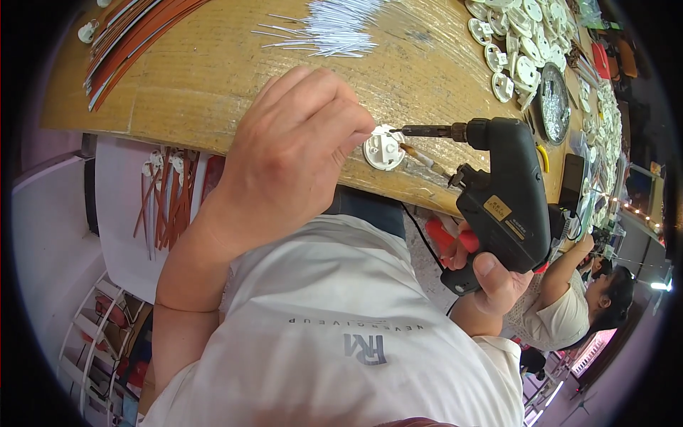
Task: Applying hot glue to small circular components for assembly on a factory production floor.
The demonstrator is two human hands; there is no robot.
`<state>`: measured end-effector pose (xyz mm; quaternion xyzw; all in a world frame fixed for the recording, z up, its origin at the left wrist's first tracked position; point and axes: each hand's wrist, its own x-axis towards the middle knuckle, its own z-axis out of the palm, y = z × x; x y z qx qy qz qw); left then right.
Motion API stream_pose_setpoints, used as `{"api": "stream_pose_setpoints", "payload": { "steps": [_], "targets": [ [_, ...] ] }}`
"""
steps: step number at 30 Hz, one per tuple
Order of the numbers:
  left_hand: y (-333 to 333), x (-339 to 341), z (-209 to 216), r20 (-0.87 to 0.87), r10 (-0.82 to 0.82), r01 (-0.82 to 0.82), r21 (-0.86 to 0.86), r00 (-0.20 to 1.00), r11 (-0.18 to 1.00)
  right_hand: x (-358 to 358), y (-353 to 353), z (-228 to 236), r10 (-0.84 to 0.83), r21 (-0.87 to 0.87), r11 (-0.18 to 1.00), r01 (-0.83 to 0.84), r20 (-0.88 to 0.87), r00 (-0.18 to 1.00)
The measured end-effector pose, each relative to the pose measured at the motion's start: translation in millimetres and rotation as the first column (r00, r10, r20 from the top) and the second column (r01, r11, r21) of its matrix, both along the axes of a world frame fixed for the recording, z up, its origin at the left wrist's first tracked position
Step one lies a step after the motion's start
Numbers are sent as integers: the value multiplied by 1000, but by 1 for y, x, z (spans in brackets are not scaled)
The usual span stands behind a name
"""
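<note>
My right hand (pixel 498 281) is wrapped round the handle of a black soldering gun (pixel 506 203) with a red trigger. Its thin dark tip points left and reaches the edge of a small round white plastic part (pixel 384 154) lying near the table's front edge. A narrow feed nozzle (pixel 425 159) below the tip also points at that part. My left hand (pixel 292 146) is closed, with thumb and forefinger pinched together at the upper left of the white part. Whatever lies between those fingertips is hidden.
Orange-brown wires (pixel 135 43) lie at the far left, thin white wires (pixel 338 28) at the back. Many white round parts (pixel 526 53) are heaped at the right, beside a dark dish (pixel 553 105). Below the table's left edge, a white surface (pixel 124 213) carries more wires. Another person (pixel 569 306) sits at right.
</note>
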<state>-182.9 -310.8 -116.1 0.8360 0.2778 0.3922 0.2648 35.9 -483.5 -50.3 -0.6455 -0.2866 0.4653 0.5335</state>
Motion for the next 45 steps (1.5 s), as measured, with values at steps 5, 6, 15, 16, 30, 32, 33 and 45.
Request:
{"api": "stream_pose_setpoints", "payload": {
  "steps": [5,6,15,16,30,32,33,45],
  "targets": [
    [0,0,0,-6,-4,4,4,1000,1000,1,0,-1,6,-4,1000,-6,10,1000],
    [0,0,0,-6,-4,4,4,1000,1000,1,-1,-2,12,-7,1000,-12,9,1000],
    [0,0,-1,1,-3,3,20,1000,1000,-7,4,7,-39,-8,999,39,34,999],
    [-1,0,0,-2,-1,1,8,1000,1000,-5,4,6,-39,-8,999,40,34,999],
    [-1,0,-1,-13,8,-8,7,1000,1000,-5,0,2,-25,0,1000,25,13,1000],
    [0,1,-2,-7,7,-7,16,1000,1000,-6,0,4,-24,-8,1000,24,18,1000],
    [0,1,-2,-6,6,-6,16,1000,1000,-6,1,4,-23,-16,1000,23,24,999],
    [0,1,-3,-1,6,-5,46,1000,999,-8,3,7,-30,-30,999,31,34,999]
  ]
}}
